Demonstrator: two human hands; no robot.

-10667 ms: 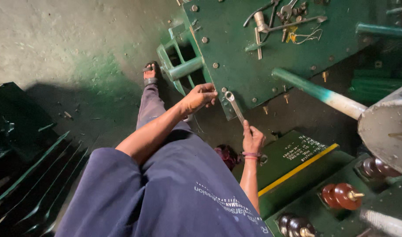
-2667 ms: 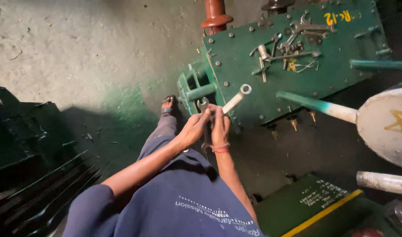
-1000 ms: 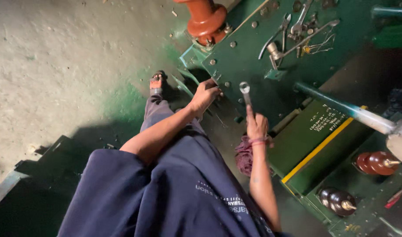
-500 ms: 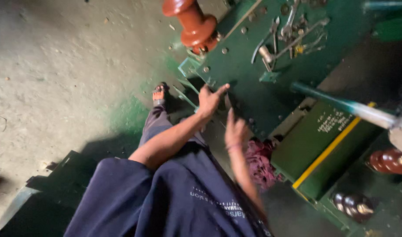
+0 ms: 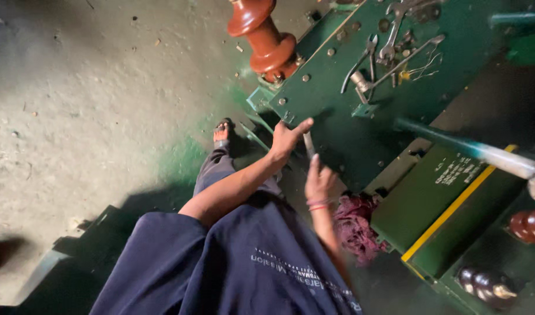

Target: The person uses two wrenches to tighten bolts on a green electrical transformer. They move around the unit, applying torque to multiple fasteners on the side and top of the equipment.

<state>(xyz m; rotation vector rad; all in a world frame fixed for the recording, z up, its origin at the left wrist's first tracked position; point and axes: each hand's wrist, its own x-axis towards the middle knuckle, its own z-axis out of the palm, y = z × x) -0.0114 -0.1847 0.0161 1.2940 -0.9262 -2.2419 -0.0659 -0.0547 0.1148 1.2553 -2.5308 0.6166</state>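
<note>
Where wrench point(image 5: 309, 146) stands | right hand point(image 5: 319, 182) fingers grip it | left hand point(image 5: 286, 139) fingers spread beside.

The big metal housing point(image 5: 396, 111) is dark green, and green paint stains the grey concrete floor point(image 5: 104, 105) beside it. A glossy reddish-brown ribbed insulator point(image 5: 261, 38) stands on its corner, a maroon rag point(image 5: 355, 224) lies below, and a yellow stripe edges the green box point(image 5: 431, 198). The shirt point(image 5: 238, 268) is navy with pale lettering.
</note>
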